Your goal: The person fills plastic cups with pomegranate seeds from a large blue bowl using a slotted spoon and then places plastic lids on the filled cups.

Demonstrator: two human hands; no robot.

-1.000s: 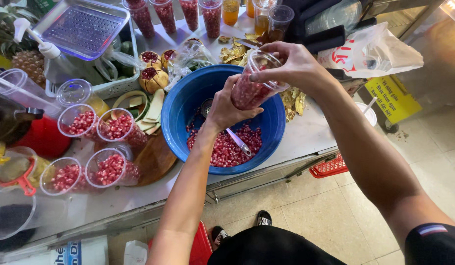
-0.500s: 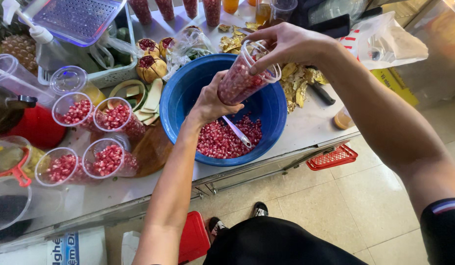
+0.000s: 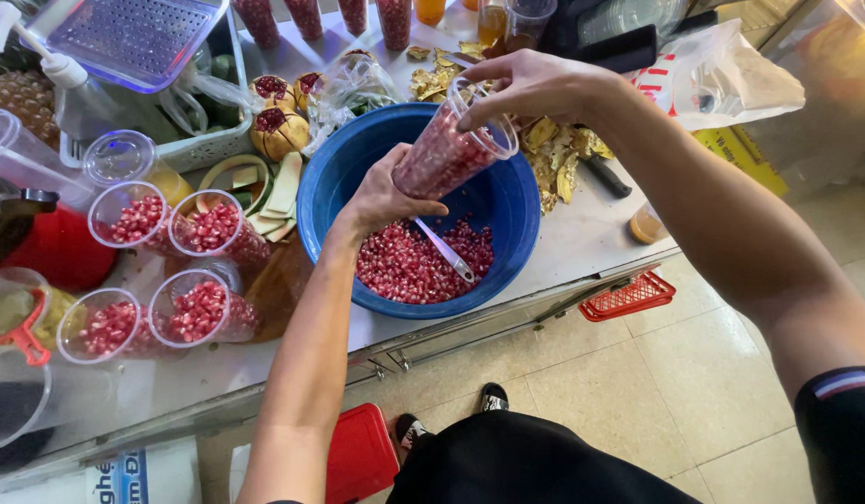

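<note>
My left hand (image 3: 381, 199) cradles the base of a clear plastic cup (image 3: 451, 154) full of red pomegranate seeds, tilted over a blue bowl (image 3: 512, 224). My right hand (image 3: 535, 89) pinches the cup's rim from above. Loose seeds and a metal spoon (image 3: 443, 249) lie in the bowl's bottom. Several filled cups (image 3: 203, 229) stand to the left on the counter.
Halved pomegranates (image 3: 278, 126) and peel scraps (image 3: 554, 159) lie behind the bowl. A white plastic bag (image 3: 722, 79) sits at right, a red jug (image 3: 59, 247) at left, a perforated tray (image 3: 133, 37) at top left. A red basket (image 3: 628, 294) hangs under the counter edge.
The cup has stayed held over the bowl in both hands, tilted a little more; the view has drifted slightly to the left.
</note>
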